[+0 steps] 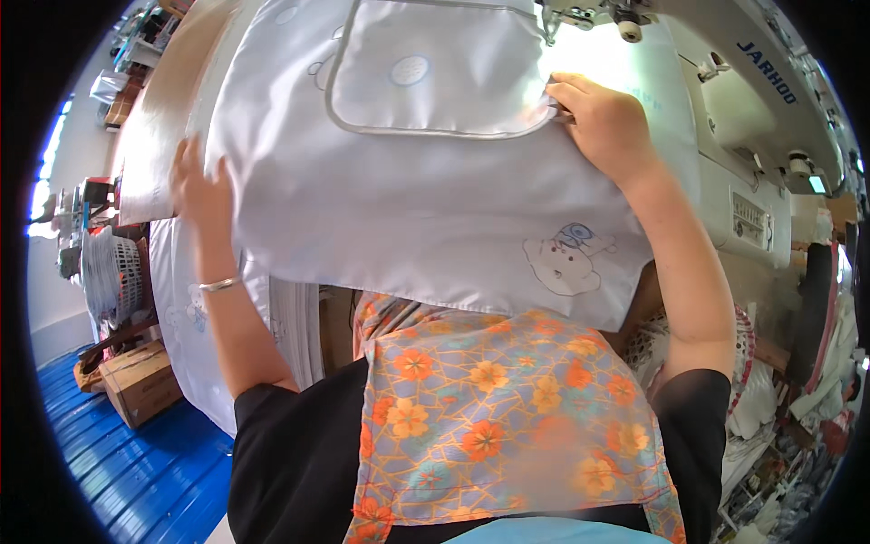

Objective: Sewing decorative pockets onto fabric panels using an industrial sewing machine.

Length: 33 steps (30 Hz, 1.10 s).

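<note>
A large white satiny cloth (408,204) with printed cartoon animals spreads over the sewing machine table and hangs toward my lap. On it lies a smaller white panel (453,77) with rounded corners and a pale grey bound edge. My right hand (605,122) is closed at the panel's right edge, fingertips pinched there close to the needle area. The presser foot (549,27) stands just beyond, in bright lamp light. My left hand (203,186) rests at the cloth's left edge, fingers spread, holding nothing.
The sewing machine (752,82) arches over the far right. A wooden table board (168,118) extends at the left. A white basket (127,272) and a cardboard box (140,381) stand lower left, above a blue floor (154,480). Piled cloth and clutter lie at the right.
</note>
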Available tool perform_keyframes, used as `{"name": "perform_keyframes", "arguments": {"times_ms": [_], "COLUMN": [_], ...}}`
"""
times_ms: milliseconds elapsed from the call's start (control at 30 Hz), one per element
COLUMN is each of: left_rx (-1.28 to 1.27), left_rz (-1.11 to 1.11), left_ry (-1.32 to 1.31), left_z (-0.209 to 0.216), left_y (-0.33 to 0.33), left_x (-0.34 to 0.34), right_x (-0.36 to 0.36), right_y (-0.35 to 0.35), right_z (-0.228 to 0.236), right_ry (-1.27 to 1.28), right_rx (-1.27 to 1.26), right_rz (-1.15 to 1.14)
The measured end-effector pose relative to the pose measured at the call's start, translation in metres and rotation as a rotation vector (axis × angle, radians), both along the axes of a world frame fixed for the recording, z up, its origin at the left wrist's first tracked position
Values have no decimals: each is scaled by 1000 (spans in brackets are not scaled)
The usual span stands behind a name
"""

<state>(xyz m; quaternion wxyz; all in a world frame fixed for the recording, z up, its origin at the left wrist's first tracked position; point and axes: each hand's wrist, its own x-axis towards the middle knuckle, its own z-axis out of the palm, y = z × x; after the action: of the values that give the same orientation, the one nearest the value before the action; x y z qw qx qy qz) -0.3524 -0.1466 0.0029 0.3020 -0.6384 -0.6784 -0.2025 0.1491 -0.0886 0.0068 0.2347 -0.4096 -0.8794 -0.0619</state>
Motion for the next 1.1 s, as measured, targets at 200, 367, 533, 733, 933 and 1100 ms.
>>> {"name": "perform_keyframes", "arguments": {"times_ms": [200,367,533,733,933,1100], "left_rx": [-181,-241,-240,-354,-381,-439], "left_rz": [-659,-708,-709,-758,-798,-732], "left_ry": [-73,-271,-265,-234,-81,-77], "left_z": [20,-1,-1,43,8,-3], "left_y": [18,15,12,22,60,59], "left_x": [151,149,149,191,238,237], "right_x": [-6,-13,-13,-9,-8,-4], "right_y": [-31,-43,-43,-44,-44,-42], "right_z": [0,-3,-6,-4,-4,-10], "right_ry": [15,171,186,198,215,195], "right_rx": [-42,-34,-18,-37,-73,-8], "right_rz": [-33,-29,-38,-41,-19,-19]}}
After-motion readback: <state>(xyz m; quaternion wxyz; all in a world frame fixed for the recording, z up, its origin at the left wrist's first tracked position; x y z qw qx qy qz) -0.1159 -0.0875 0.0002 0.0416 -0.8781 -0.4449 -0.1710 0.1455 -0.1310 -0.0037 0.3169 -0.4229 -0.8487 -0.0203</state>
